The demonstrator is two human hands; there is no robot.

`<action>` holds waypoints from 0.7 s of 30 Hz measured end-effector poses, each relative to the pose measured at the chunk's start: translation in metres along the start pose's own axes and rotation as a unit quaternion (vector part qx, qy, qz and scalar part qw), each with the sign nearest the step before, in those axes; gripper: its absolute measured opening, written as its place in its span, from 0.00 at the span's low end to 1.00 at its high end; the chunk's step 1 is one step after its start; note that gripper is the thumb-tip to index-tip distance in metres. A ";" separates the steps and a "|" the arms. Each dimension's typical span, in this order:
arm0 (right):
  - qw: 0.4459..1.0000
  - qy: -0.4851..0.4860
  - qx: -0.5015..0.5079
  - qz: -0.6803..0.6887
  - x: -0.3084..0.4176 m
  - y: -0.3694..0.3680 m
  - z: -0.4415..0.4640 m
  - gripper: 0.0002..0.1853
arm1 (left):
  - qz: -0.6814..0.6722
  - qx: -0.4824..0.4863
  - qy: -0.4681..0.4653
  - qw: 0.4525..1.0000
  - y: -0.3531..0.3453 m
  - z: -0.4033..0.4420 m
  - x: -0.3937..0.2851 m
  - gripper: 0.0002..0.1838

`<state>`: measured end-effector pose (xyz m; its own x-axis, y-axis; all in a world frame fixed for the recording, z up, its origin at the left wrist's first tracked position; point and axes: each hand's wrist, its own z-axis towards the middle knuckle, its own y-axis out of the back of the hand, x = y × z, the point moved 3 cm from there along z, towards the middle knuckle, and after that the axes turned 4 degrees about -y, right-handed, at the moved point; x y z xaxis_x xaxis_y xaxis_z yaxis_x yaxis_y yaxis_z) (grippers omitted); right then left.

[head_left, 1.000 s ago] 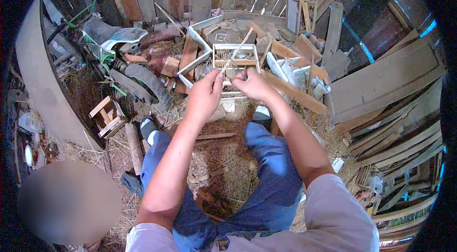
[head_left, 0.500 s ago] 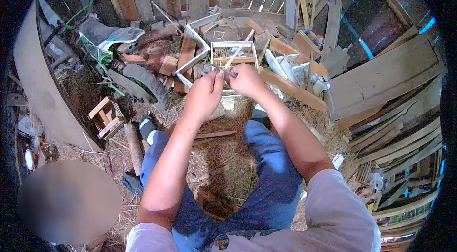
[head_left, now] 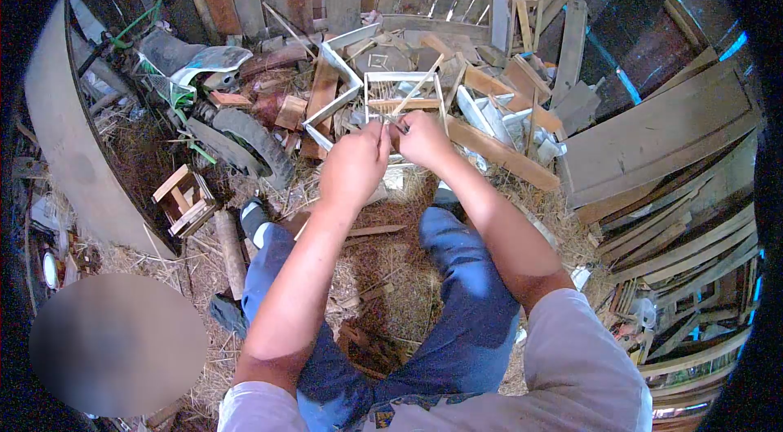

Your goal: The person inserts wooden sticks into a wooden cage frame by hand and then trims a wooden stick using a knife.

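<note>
My left hand (head_left: 356, 163) is closed with its thumb and fingertips round the lower end of a thin pale wooden stick (head_left: 419, 84). Touching or nearly touching it, my right hand (head_left: 422, 138) is pinched on a small dark object, too small to name. The stick slants up and to the right from between my hands. Behind it lies a white-edged wooden frame (head_left: 401, 76) with thin bars inside, on the littered ground.
A green and white motorbike (head_left: 196, 65) stands at the left beside a large leaning board (head_left: 73, 138). A small wooden crate (head_left: 186, 202) lies near my left foot. Planks (head_left: 503, 156) and a big panel (head_left: 661, 134) are at the right. Straw covers the ground.
The stick has slid lower between my hands and tilts further right. My right hand has moved slightly down and left, closer to my left hand.
</note>
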<state>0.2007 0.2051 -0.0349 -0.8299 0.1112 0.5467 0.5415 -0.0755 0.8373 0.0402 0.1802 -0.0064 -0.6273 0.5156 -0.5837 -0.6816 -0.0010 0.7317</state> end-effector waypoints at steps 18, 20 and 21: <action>0.998 -0.027 0.007 0.051 0.000 0.014 -0.031 0.12 | -0.057 -0.055 -0.054 0.995 0.010 -0.027 -0.021 0.14; 0.998 -0.016 0.021 0.056 -0.004 0.010 -0.032 0.13 | -0.050 -0.064 -0.060 0.995 0.011 -0.032 -0.023 0.15; 0.998 -0.015 0.018 0.058 -0.019 0.006 -0.026 0.13 | -0.134 -0.126 -0.001 0.983 0.019 -0.034 -0.023 0.14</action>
<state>0.2163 0.1772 -0.0405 -0.7570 0.1341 0.6396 0.6390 -0.0532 0.7674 0.0289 0.1393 0.0096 -0.4111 0.5286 -0.7427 -0.8943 -0.0758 0.4410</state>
